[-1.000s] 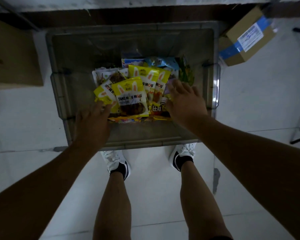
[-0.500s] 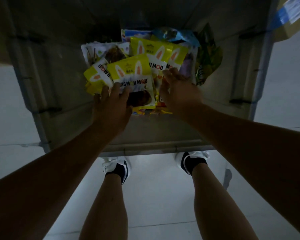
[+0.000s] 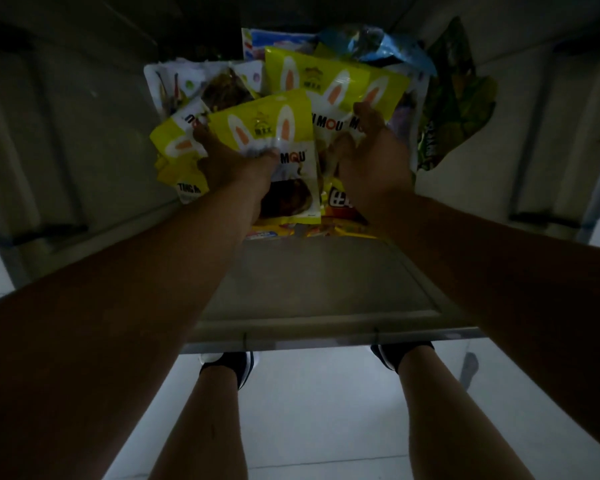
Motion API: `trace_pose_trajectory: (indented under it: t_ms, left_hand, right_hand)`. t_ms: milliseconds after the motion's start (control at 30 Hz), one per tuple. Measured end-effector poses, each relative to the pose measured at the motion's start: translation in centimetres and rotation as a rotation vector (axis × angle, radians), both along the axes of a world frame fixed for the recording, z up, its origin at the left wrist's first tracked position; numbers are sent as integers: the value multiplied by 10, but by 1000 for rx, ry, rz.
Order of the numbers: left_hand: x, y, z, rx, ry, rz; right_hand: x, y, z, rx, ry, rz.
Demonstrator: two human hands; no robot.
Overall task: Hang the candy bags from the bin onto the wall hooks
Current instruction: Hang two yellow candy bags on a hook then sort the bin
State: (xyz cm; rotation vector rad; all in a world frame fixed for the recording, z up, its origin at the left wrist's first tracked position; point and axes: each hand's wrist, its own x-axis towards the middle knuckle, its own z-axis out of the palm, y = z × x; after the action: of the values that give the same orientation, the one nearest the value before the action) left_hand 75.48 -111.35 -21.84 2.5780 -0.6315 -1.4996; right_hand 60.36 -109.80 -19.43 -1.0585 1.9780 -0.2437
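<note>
Pale floor tiles (image 3: 309, 417) lie under you in dim light, and your two feet in dark-and-white shoes (image 3: 229, 365) stand at six o'clock, just behind the near rim of the grey bin (image 3: 309, 320). You are leaning over that bin, with both forearms reaching in toward twelve o'clock.

The candy bags (image 3: 291, 220) are heaped on the bin's bottom, at twelve o'clock in your view. Your left hand (image 3: 232, 164) is clamped on the front yellow bag (image 3: 264, 126), the one printed with rabbit ears: the thumb lies across its face and the fingers reach under its left edge. That bag tilts up out of the heap.

Your right hand (image 3: 374, 157), at one o'clock from the left, has its fingers bent over the second yellow bag (image 3: 329, 77) and touching it. Whether it actually has a grip I cannot tell.

Around these, a white bag (image 3: 174, 84) lies at ten o'clock of the heap, a blue bag (image 3: 388, 46) at one o'clock, and a green bag (image 3: 454, 109) leans against the bin wall at two o'clock. A red bag (image 3: 343, 202) shows below your right wrist.
</note>
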Motion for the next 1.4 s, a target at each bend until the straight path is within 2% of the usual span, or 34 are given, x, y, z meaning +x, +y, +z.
trace_pose_trajectory:
  t_ms: [67, 233, 367, 567, 733, 833, 900, 967, 1133, 1200, 1300, 1400]
  left_hand:
    - [-2, -2, -3, 1, -32, -2]
    - [14, 8, -2, -191, -3, 136]
    - [33, 20, 10, -265, -68, -31]
    - [39, 21, 28, -292, -148, -205]
    - [49, 20, 35, -329, -36, 75]
    - [61, 24, 47, -369, -26, 212]
    - [71, 26, 54, -424, 35, 288]
    - [80, 28, 61, -441, 39, 320]
    - [96, 28, 64, -469, 27, 259]
    - [100, 27, 62, -404, 69, 236]
    - [102, 25, 63, -305, 194, 372]
    - [101, 25, 69, -320, 239, 386]
  right_hand:
    - [0, 0, -2, -18, -16, -8]
    - [1, 0, 1, -22, -40, -78]
    - [2, 3, 7, -9, -62, -115]
    - [-4, -2, 13, 50, -6, -57]
    - [-3, -11, 12, 95, -20, -86]
    - [2, -13, 15, 102, -114, -138]
    - [6, -13, 15, 120, -137, -49]
    - [13, -15, 14, 139, -130, 26]
    - [42, -25, -1, 143, -130, 37]
    - [49, -28, -7, 134, -48, 39]
    - [55, -25, -14, 125, 24, -6]
    - [56, -16, -6, 79, -31, 5]
